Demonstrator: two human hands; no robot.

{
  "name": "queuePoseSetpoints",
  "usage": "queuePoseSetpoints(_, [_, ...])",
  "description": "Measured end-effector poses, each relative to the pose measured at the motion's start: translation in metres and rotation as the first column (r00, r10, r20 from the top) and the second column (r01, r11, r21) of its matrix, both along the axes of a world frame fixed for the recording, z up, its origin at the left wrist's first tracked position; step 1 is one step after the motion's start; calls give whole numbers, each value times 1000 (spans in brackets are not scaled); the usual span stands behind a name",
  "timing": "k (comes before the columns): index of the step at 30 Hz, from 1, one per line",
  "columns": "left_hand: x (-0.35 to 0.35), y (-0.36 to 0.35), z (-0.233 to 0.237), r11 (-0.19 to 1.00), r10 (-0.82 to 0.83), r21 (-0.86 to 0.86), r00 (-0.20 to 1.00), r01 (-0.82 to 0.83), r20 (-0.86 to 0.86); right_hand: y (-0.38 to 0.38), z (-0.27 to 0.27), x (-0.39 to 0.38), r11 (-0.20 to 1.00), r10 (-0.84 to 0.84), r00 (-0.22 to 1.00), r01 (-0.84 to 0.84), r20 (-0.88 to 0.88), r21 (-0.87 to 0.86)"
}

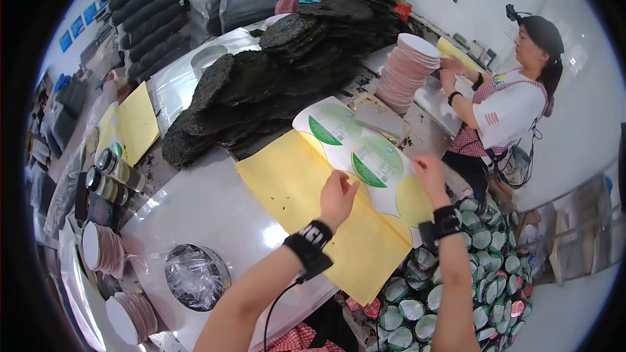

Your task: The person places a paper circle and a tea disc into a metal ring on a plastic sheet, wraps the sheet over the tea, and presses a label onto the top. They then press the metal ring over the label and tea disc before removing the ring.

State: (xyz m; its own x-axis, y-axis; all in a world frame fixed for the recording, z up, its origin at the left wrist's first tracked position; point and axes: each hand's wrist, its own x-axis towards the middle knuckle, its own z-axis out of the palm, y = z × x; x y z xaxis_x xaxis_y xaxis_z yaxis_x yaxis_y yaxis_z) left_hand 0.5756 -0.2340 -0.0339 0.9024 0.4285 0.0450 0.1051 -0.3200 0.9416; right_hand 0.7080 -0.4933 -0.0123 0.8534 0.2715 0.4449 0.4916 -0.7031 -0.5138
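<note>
A sheet of round green-and-white labels (338, 129) lies over several yellow sheets (287, 186) in front of me. One round spot on it, near my right hand, is bare yellow, with no label. My left hand (338, 201) is closed, its fingertips pinching at the near edge of the label sheet, in the middle. My right hand (430, 179) is closed too, thumb and finger pinched at the sheet's far right edge. Both wrists wear black bands with small devices.
Dark, rough round cakes (254, 91) are heaped behind the sheets. A stack of round discs (409, 68) stands beside a co-worker (508, 101) at right. Lidded jars (107, 186) and a round tin with clear plastic (195, 277) are at left. Many small lidded tubs (482, 267) fill the right front.
</note>
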Motion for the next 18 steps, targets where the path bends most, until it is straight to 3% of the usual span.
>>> queuePoseSetpoints(1, [-21, 2, 3, 994, -99, -42, 995, 99, 20, -3, 14, -14, 972, 186, 981, -191, -51, -134])
queuePoseSetpoints(2, [-40, 1, 3, 976, -195, -89, 980, 198, 42, -3, 15, -15, 971, 187, 980, -194, -62, -140])
queuePoseSetpoints(4, [-69, -6, -1, 943, -288, -173, 958, 285, 12, -5, 21, -15, 888, 371, 923, -385, -101, -251])
queuePoseSetpoints(5, [-80, -9, 1, 899, -374, -243, 927, 364, 2, -2, 30, -12, 891, 359, 927, -375, -107, -255])
queuePoseSetpoints(7, [-107, -9, 12, 862, -449, -264, 893, 432, -6, 8, 45, -6, 778, 312, 918, -396, -246, -487])
queuePoseSetpoints(8, [-121, -7, 16, 829, -507, -283, 862, 483, -11, 9, 43, -8, 782, 304, 918, -394, -256, -483])
queuePoseSetpoints(10, [-147, 7, 19, 807, -542, -295, 840, 511, -29, 15, 36, -14, 601, 301, 928, -364, -221, -711])
queuePoseSetpoints(11, [-159, 16, 19, 806, -554, -278, 831, 522, -47, 18, 33, -28, 599, 300, 925, -373, -234, -708])
queuePoseSetpoints(13, [-174, 29, 19, 832, -533, -236, 842, 502, -88, 19, 29, -72, 734, 310, 932, -361, -190, -575])
queuePoseSetpoints(14, [-175, 33, 14, 832, -530, -245, 843, 497, -87, 20, 30, -97, 728, 312, 930, -366, -196, -579])
queuePoseSetpoints(16, [-174, 34, 7, 865, -481, -207, 872, 457, -85, 22, 30, -146, 863, 225, 971, -236, -79, -446])
queuePoseSetpoints(17, [-171, 31, 11, 857, -498, -192, 864, 478, -73, 24, 25, -154, 860, 222, 972, -234, -80, -453])
queuePoseSetpoints(18, [-168, 27, 17, 853, -503, -196, 862, 483, -66, 26, 17, -160, 893, 230, 969, -176, 85, -413])
